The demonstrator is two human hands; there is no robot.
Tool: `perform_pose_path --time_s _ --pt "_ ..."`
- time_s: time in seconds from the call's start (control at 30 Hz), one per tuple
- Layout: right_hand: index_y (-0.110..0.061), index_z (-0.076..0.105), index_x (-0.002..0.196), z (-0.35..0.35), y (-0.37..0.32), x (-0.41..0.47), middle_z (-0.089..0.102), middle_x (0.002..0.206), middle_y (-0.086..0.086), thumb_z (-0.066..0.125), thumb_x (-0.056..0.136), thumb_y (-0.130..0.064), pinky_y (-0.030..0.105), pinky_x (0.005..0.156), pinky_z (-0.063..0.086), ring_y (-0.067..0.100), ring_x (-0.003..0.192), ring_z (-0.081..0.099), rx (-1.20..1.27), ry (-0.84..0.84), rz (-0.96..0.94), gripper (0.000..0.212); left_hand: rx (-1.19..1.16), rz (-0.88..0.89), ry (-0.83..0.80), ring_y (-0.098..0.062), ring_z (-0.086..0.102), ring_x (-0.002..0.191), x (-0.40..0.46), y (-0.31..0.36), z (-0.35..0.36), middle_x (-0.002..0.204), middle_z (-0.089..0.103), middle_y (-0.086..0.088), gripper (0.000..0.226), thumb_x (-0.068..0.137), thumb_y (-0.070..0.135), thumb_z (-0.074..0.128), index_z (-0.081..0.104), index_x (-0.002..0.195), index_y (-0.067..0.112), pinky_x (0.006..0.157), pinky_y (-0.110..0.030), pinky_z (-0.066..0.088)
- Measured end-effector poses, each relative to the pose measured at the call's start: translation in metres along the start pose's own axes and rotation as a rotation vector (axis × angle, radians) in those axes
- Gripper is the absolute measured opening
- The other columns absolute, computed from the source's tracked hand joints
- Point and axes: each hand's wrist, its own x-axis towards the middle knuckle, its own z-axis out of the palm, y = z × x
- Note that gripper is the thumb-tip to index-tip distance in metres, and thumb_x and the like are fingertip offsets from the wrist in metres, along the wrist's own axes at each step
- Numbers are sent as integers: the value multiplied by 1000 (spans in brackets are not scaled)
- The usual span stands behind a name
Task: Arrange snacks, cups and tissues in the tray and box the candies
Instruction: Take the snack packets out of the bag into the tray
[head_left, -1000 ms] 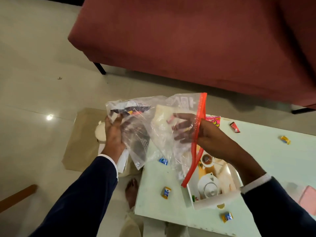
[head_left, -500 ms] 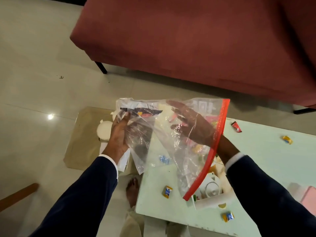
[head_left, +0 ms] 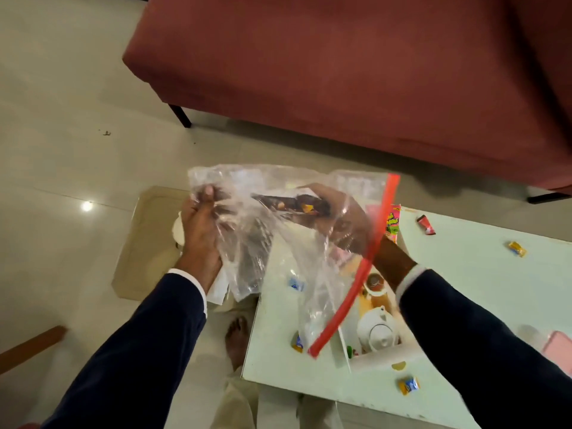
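Unpacking step: left hand fingers clamp the bag bottom over the table edge, right hand inside it, fingers closed on the dark snack; next, pull it out through the red zip toward the tray.

Right hand veiled inside bag

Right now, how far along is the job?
Early. Done: a teapot sits in the white tray. In hand: left hand grips the bag; right hand, inside it, holds a dark packet. Left: candies scattered on the table.
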Motion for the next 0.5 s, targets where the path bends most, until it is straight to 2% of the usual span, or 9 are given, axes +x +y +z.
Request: perform_pose_path --time_s 0.03,0.07,0.1,0.17,0.27,0.33,0.4,0.5 --pt "8 58 116 -2 -4 -2 68 88 13 67 88 7 27 86 58 8 92 71 42 26 17 30 18 24 42 -10 67 57 3 8 -1 78 74 6 11 103 24 60 69 98 19 46 -24 52" --pt "10 59 114 -8 -1 -13 68 91 14 70 86 6 29 87 58 12 95 71 48 23 -4 30 37 44 70 -10 65 53 5 15 0 78 73 6 10 104 26 59 66 102 18 41 -22 49" --pt "5 61 113 -16 5 -16 69 102 14 74 85 -1 29 90 57 13 101 70 57 22 -18 31 49 67 83 -10 63 52 6 21 2 78 72 5 10 104 27 59 64 106 18 38 -22 48" --pt "-14 66 114 -37 21 -36 69 113 4 76 82 -13 18 88 54 3 103 68 67 34 -6 34 73 110 79 -12 60 56 6 30 11 79 69 5 10 104 27 59 59 109 19 38 -24 49" --pt "-28 62 115 -75 59 -63 75 107 -4 77 76 -32 23 83 58 8 97 73 116 127 193 42 111 126 81 -12 56 56 7 39 25 69 63 9 7 102 22 57 57 109 22 40 -23 49" --pt "-27 53 115 -97 90 -77 74 106 -4 78 77 -33 25 77 59 13 93 74 69 155 317 46 174 147 22 -11 56 54 8 42 34 66 61 10 9 100 22 56 62 106 24 40 -23 47" --pt "-23 47 117 -113 123 -79 71 108 1 79 83 -27 32 79 58 19 93 72 -99 138 397 47 294 186 -93 -12 57 55 8 43 42 69 63 10 11 98 27 57 68 97 29 40 -23 46" --pt "-18 54 122 -123 166 -70 68 108 3 81 83 -26 34 81 50 24 93 65 -368 27 429 49 495 247 -290 -15 53 58 7 42 61 73 56 -1 16 98 37 61 70 88 30 40 -22 45"
